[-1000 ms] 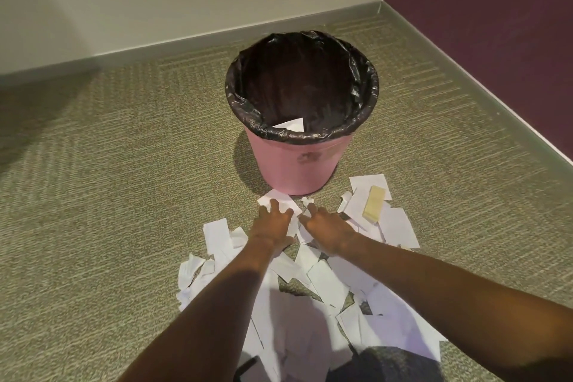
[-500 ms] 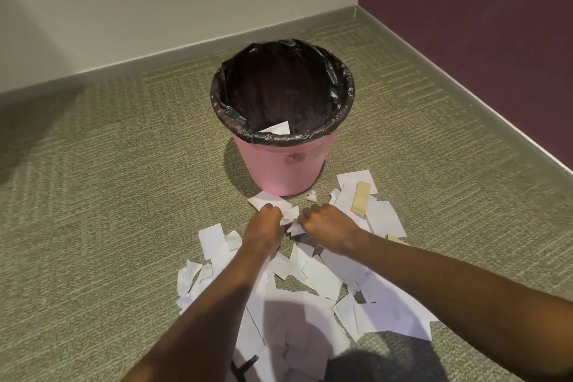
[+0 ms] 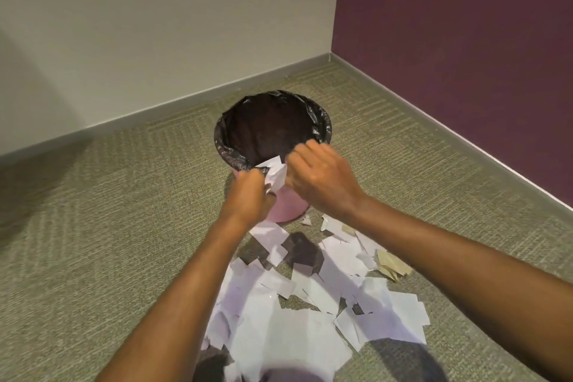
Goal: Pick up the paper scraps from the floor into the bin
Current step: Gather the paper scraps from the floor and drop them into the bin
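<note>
A crumpled bunch of white paper scraps (image 3: 277,177) is held at the 6 o'clock edge of the pink bin (image 3: 286,206), between both hands. The left hand (image 3: 249,198) has its fingers curled tight round the bunch. The right hand (image 3: 322,180) curls its fingers onto the other side. The bin, lined with a black bag (image 3: 319,124), stands on the carpet floor (image 3: 108,226). Many loose scraps (image 3: 279,329) lie at 6 o'clock from it, with tan pieces (image 3: 390,263) at 4 o'clock.

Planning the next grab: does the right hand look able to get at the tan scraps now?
Probably not yet: the right hand is at the bin rim, gripping white paper. The tan scraps lie uncovered, likely reachable once it empties.
</note>
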